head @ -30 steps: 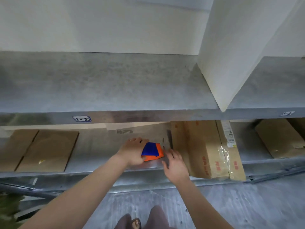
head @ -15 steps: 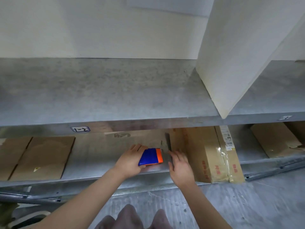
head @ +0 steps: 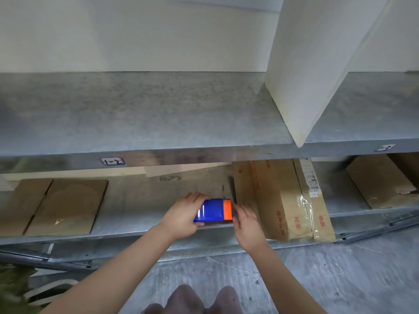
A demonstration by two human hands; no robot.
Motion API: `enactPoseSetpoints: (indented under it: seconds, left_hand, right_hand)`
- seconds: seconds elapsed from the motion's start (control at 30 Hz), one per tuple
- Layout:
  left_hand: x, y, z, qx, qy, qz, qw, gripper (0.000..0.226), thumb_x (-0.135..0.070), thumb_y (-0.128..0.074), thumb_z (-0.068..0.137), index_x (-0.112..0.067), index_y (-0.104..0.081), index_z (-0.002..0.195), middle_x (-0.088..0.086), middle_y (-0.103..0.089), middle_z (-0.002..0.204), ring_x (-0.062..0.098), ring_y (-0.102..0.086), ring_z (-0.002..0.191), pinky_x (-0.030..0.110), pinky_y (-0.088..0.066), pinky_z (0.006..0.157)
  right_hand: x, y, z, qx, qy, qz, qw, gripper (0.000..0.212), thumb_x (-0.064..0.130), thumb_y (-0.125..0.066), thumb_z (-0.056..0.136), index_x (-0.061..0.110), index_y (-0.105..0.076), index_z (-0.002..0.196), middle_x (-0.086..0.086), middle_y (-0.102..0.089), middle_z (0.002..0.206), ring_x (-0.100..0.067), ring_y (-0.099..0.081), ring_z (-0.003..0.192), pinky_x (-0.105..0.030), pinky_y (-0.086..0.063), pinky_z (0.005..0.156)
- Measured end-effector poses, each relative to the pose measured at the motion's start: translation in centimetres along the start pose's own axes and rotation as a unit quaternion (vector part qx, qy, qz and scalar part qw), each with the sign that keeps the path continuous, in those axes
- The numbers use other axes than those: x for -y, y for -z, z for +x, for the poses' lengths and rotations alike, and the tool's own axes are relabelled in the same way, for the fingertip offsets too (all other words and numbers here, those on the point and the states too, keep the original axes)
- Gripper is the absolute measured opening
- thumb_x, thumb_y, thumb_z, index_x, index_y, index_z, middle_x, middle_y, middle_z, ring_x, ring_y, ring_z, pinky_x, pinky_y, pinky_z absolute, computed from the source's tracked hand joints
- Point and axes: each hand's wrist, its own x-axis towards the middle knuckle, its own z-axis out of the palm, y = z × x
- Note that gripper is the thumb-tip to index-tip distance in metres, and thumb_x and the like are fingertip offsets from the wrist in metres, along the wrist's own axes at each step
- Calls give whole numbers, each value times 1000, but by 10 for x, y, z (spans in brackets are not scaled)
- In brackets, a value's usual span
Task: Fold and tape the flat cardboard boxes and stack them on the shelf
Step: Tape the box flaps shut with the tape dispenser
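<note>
My left hand (head: 181,217) grips a blue and orange tape dispenser (head: 214,210) at the front edge of the lower metal shelf (head: 158,230). My right hand (head: 248,225) hovers just right of the dispenser, fingers spread, touching its orange end or very near it. Flat cardboard sheets (head: 61,206) lie on the lower shelf at the left. A taped cardboard box (head: 278,196) with red print lies on the same shelf, right of my hands. Another flat cardboard piece (head: 181,184) lies under and behind the dispenser.
The grey upper shelf (head: 136,114) spans the view, with a white upright panel (head: 313,64) standing on it at the right. Another brown box (head: 381,180) sits far right on the lower shelf. Concrete floor (head: 317,279) lies below; my knees show at the bottom.
The dispenser has been drawn toward the shelf's front edge and turned flatter in my left hand. My right hand has shifted slightly closer to its orange end.
</note>
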Motion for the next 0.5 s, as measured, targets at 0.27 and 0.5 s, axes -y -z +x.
enactPoseSetpoints:
  seconds: [0.27,0.5]
  left_hand:
    - [14,26,-16,-23,16,-7,1000,66,-18,-78,70,-18,-51,131,1,-55,122,23,-50,111,32,-41,93]
    - [30,36,-31,-15,23,-17,999,67,-15,-78,70,-18,-50,130,-1,-54,122,20,-47,113,33,-42,95]
  right_hand:
    - [-2,-5,0,5,1,18,1000,45,21,-41,104,15,-38,148,-5,-39,152,-20,-25,145,-27,-20,116]
    - [1,-4,7,-3,17,-9,1000,46,25,-44,102,20,-39,147,-2,-40,152,-20,-25,146,-30,-22,117]
